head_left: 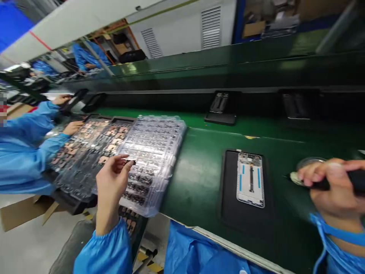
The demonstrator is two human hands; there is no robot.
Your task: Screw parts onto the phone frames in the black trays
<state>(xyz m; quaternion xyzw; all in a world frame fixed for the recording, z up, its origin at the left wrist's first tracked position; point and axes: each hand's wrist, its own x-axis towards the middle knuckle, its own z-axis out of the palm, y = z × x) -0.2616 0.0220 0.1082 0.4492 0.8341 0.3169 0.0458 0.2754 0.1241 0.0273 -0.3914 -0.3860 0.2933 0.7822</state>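
My left hand (112, 177) is above the clear plastic tray (178, 152), which holds rows of small dark parts. Thumb and fingers pinch one small dark phone component (130, 162). Over on the right, my right hand (335, 186) is wrapped round a black screwdriver (355, 180), its thin tip pointing left. Partly hidden behind that hand is a round clear dish (309, 161). Between my hands, a phone frame (246, 182) with blue strips and a dark ribbon down its middle lies face up on a black tray (228, 194).
Left of the clear tray lie dark trays of copper-coloured parts (85, 152), where a co-worker's hand (73, 127) reaches in. Along the far side, another black tray bears a phone part (219, 102); a similar one (296, 106) stands further right. The green bench's front edge (228, 249) is before me.
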